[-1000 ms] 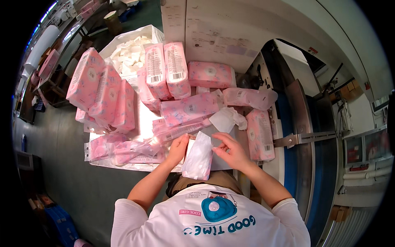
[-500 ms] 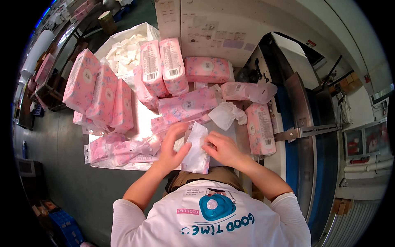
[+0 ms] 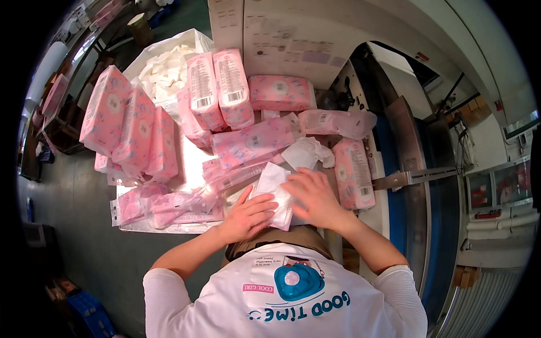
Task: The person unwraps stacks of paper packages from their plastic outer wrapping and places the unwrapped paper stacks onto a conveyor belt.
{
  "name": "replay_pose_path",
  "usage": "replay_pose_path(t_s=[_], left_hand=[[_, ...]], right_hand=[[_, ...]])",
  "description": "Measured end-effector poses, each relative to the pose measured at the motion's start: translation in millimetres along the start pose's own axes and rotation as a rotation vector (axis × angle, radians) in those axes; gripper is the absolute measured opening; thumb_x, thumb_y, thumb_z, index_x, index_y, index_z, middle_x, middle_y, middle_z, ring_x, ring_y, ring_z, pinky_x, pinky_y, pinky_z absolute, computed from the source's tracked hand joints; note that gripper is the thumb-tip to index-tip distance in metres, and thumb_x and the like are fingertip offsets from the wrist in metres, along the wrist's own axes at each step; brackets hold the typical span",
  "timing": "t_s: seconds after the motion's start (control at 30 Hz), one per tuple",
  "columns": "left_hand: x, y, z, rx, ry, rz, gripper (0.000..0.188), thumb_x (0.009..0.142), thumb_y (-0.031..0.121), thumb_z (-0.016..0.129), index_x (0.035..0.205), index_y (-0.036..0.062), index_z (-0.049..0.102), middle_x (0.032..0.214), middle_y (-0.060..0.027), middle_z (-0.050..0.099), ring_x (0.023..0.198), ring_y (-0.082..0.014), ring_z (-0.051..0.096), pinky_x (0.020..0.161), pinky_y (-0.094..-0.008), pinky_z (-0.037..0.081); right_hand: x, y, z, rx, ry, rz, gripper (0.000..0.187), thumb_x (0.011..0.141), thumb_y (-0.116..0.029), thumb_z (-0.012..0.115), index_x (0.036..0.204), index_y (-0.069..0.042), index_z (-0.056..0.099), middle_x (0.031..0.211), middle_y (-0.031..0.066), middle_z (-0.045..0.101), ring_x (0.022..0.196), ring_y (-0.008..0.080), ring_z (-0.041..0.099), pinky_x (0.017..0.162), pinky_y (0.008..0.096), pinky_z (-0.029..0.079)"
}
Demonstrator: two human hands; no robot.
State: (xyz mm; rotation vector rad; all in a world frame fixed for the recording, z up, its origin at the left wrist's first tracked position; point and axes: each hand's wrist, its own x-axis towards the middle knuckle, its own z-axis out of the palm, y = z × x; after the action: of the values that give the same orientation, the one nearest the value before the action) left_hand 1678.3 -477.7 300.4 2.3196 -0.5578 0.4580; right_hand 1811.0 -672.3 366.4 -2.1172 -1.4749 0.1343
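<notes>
White, soft-looking and roughly rectangular, a folded bundle sits before my waist, by the near edge of the shiny pale table. My left hand lies across it, gripping or merely pressing, I cannot tell; my right hand, blurred, spreads loose at its right side. I seem to be smoothing it, which calls for light, even pressure next

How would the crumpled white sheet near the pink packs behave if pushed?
The crumpled white sheet is probably floppy, given its irregular folds. It looks thin, so likely light for its size. Its uneven, spread shape suggests it would slide or bunch rather than roll.
</notes>
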Motion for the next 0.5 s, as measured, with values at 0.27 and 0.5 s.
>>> replay_pose_path(t_s=[0.27,0.5], left_hand=[[4.5,1.6,21.7,0.009,0.135,0.037,0.023,0.065,0.011,0.072,0.087,0.0102,0.066,0.089,-0.0025,0.065,0.088,-0.0199,0.059,0.105,-0.0539,0.026],[1.8,0.7,13.5,0.04,0.131,-0.057,0.022,0.072,0.015,0.069,0.093,0.0108,0.064,0.099,0.0,0.065,0.101,-0.0188,0.057,0.104,-0.0501,0.025]], right_hand=[[16.5,-31.4,6.3,-0.26,-0.302,-0.103,0.052,0.066,-0.041,0.072,0.098,-0.003,0.059,0.099,0.0091,0.051,0.103,0.0268,0.046,0.102,0.049,0.025],[9.2,-26.2,11.2,-0.273,-0.205,-0.109,0.034,0.069,-0.037,0.071,0.082,-0.007,0.061,0.095,0.0081,0.052,0.102,0.0261,0.046,0.101,0.0459,0.027]])
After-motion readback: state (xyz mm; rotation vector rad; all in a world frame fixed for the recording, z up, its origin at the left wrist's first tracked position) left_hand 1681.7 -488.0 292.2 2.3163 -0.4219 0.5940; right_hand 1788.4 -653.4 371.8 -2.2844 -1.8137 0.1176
